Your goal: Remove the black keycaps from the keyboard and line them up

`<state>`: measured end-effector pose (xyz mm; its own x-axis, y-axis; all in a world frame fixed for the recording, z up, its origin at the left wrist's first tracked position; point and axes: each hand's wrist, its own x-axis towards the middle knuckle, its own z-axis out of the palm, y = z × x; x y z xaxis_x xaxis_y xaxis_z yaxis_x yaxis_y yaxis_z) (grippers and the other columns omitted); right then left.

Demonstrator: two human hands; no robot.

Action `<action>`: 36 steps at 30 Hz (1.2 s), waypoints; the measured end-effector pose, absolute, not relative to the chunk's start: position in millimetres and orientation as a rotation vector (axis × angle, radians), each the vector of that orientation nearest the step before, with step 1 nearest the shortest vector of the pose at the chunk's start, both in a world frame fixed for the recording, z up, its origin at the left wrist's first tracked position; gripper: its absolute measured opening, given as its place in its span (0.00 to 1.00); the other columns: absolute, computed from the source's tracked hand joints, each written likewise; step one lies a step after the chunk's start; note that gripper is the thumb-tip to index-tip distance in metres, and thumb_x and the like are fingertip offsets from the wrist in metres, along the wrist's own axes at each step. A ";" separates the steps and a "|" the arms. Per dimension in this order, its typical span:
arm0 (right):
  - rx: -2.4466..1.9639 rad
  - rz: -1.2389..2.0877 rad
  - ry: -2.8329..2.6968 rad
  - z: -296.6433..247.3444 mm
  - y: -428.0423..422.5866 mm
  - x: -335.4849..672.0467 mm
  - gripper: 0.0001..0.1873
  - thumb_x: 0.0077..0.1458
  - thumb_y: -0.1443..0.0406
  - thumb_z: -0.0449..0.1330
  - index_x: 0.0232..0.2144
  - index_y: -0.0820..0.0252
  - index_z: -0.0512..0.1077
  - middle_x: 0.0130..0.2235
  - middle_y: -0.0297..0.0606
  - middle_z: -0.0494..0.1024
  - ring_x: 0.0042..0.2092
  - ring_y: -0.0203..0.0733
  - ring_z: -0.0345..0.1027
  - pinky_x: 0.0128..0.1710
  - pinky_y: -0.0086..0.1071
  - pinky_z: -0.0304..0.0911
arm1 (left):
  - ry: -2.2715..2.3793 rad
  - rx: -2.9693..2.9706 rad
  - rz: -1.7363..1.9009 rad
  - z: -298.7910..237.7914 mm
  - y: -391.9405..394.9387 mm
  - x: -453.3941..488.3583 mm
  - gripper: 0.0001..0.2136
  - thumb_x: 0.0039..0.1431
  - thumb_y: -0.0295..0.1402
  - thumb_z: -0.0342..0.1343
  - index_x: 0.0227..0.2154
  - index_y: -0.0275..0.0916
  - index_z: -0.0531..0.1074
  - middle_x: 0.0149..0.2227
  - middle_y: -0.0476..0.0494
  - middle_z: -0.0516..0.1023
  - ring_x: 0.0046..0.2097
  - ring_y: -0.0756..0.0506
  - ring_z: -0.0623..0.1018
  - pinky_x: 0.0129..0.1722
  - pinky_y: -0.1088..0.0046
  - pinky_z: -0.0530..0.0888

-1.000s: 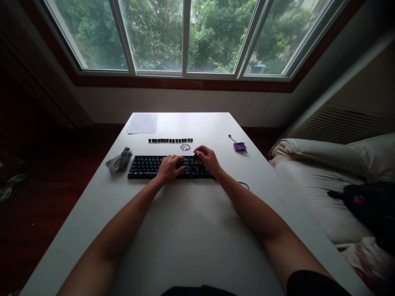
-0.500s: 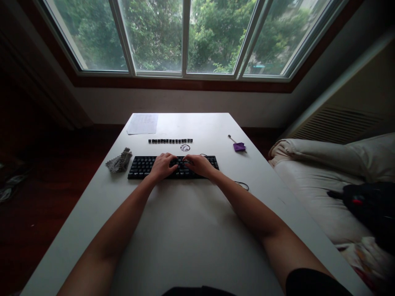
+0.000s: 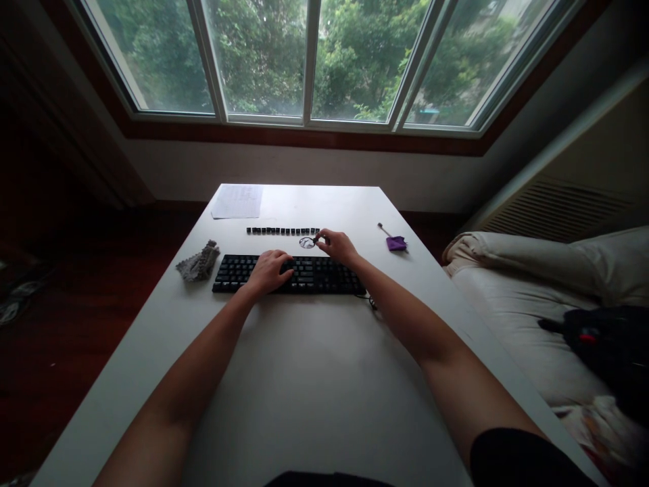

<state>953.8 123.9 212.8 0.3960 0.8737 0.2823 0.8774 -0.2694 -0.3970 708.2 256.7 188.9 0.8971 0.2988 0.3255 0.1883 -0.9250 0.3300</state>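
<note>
A black keyboard lies across the white table. My left hand rests on its middle-left keys, fingers stretched and thumb apart, so it is open. Beyond the keyboard's back edge, my right hand pinches a small dark piece that looks like a keycap; finger detail is too small to be sure. It is at the right end of a row of several black keycaps. Just left of those fingertips lies a round, flat disc with a dark rim and pale pattern.
A crumpled grey cloth lies left of the keyboard. Printed paper is at the table's far left corner. On the right are a brush and a purple cloth piece. A cable shows beside my right forearm.
My right hand has moved from over the keyboard, away from me, to the right end of the keycap row. My left hand stays on the keyboard. The cable has shifted left.
</note>
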 end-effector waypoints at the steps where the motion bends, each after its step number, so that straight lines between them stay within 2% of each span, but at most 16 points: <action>1: -2.241 -0.008 -1.449 211.6 129.0 964.8 0.14 0.61 0.58 0.62 0.47 0.54 0.78 0.35 0.35 0.81 0.36 0.41 0.72 0.37 0.30 0.61 | 0.343 2.776 0.527 189.0 255.6 708.2 0.17 0.62 0.42 0.59 0.52 0.44 0.74 0.54 0.41 0.76 0.57 0.37 0.72 0.62 0.54 0.65; 7: -2.587 -0.011 -1.261 200.7 152.5 1005.7 0.17 0.64 0.56 0.59 0.52 0.52 0.76 0.45 0.43 0.82 0.44 0.47 0.75 0.43 0.34 0.65 | 0.268 2.816 0.445 195.2 251.9 706.0 0.24 0.61 0.48 0.59 0.57 0.45 0.71 0.58 0.40 0.73 0.61 0.36 0.69 0.66 0.52 0.60; 15: -2.687 0.007 -1.340 198.7 177.3 1017.8 0.18 0.66 0.57 0.57 0.55 0.52 0.73 0.50 0.46 0.80 0.48 0.49 0.75 0.46 0.36 0.66 | 0.377 2.868 0.375 195.4 256.1 705.0 0.26 0.62 0.50 0.57 0.59 0.45 0.70 0.62 0.38 0.70 0.65 0.34 0.64 0.68 0.50 0.57; 29: -2.698 0.021 -1.349 198.4 188.7 1011.4 0.16 0.65 0.58 0.57 0.54 0.52 0.71 0.51 0.45 0.79 0.49 0.49 0.73 0.47 0.37 0.66 | 0.469 2.886 0.344 186.8 242.1 710.7 0.27 0.65 0.48 0.52 0.64 0.45 0.65 0.66 0.39 0.65 0.68 0.37 0.62 0.71 0.52 0.51; 33: -2.637 0.046 -1.289 203.4 182.3 1008.7 0.18 0.64 0.58 0.59 0.55 0.53 0.70 0.51 0.44 0.79 0.48 0.49 0.73 0.46 0.37 0.65 | 0.461 2.889 0.371 185.5 241.8 709.9 0.26 0.65 0.47 0.52 0.64 0.45 0.65 0.66 0.38 0.65 0.68 0.36 0.62 0.70 0.50 0.51; 36: -2.503 0.015 -1.271 205.1 167.6 1003.2 0.16 0.64 0.60 0.59 0.53 0.56 0.72 0.50 0.45 0.78 0.49 0.48 0.72 0.48 0.36 0.65 | 0.441 2.882 0.407 184.1 236.8 711.0 0.26 0.65 0.47 0.52 0.63 0.44 0.65 0.66 0.37 0.65 0.67 0.34 0.63 0.69 0.48 0.52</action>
<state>1003.2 167.6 205.1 0.6016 0.7866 0.1393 0.7831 -0.5463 -0.2972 711.0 236.8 184.1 0.9177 0.3176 0.2387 0.2633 -0.9361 0.2335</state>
